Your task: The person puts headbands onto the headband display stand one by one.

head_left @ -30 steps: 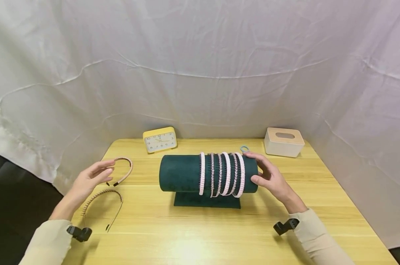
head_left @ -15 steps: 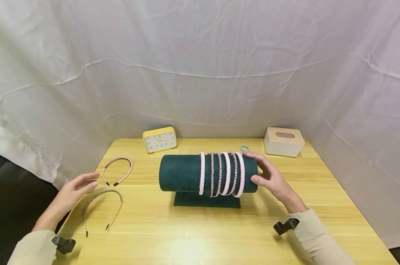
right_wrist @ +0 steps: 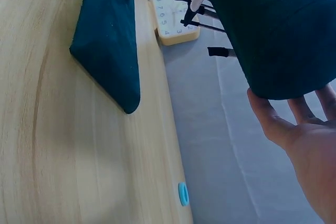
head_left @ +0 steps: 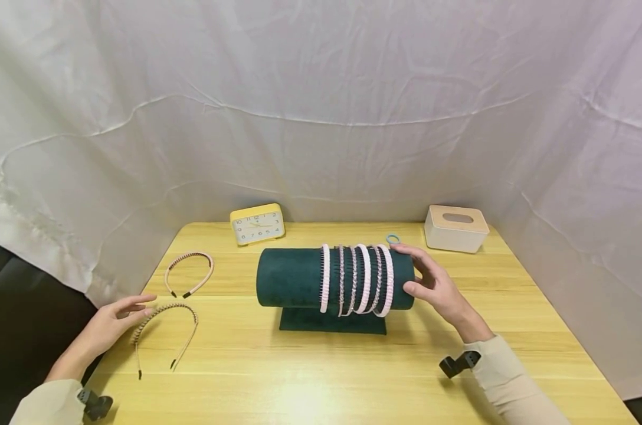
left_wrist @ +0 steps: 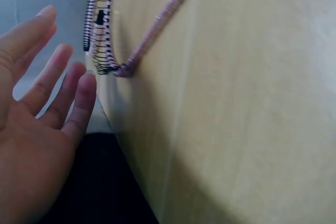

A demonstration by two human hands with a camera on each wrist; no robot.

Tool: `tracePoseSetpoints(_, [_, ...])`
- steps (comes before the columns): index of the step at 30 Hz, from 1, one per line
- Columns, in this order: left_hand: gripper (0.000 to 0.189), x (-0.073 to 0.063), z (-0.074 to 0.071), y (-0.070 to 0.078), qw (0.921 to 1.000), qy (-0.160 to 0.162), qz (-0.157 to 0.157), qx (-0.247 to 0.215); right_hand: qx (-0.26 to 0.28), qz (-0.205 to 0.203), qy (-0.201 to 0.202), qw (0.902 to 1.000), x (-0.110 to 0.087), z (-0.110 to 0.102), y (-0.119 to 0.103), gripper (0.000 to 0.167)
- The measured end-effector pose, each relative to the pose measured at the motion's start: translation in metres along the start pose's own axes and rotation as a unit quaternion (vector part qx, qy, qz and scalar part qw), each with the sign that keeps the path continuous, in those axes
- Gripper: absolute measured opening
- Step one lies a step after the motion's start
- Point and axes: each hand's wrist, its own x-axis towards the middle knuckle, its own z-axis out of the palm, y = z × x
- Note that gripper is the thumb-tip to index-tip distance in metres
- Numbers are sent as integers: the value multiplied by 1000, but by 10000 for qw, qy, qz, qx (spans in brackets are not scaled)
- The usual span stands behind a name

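Note:
A dark green padded headband stand (head_left: 289,277) sits mid-table with several pink and glittery headbands (head_left: 366,280) round the right half of its roll. My right hand (head_left: 432,286) holds the roll's right end, thumb in front and fingers over the back edge. In the right wrist view, fingers (right_wrist: 273,121) meet the rim of the roll (right_wrist: 283,40). At the left, my left hand (head_left: 105,327) hovers by a braided headband (head_left: 156,314), fingers loosely extended and holding nothing. The left wrist view has its fingertips close to that headband (left_wrist: 102,30); contact is unclear.
Behind the braided headband lies another pink headband (head_left: 210,268). At the back stand a yellow alarm clock (head_left: 257,225) and a tissue box with a wooden lid (head_left: 456,227). A small blue ring (head_left: 392,238) lies behind the stand. Pale curtains (head_left: 321,147) enclose the table.
My left hand has moved down and left, from beside the rear headband to the braided one. My right hand stays on the stand, and the headbands have not moved.

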Motion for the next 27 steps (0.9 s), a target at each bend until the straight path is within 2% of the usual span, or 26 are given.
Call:
tracePoseSetpoints(15, [43, -7, 8, -5, 9997, -186, 44, 136, -65, 37, 6, 10000, -1, 2, -2, 67])
tracePoseSetpoints(24, [29, -7, 17, -7, 9984, 128, 444, 316, -56, 48, 16, 10000, -1, 1, 0, 67])
tracePoseSetpoints(27, [28, -7, 18, -7, 9982, 113, 450, 392, -51, 59, 24, 10000, -1, 0, 0, 67])
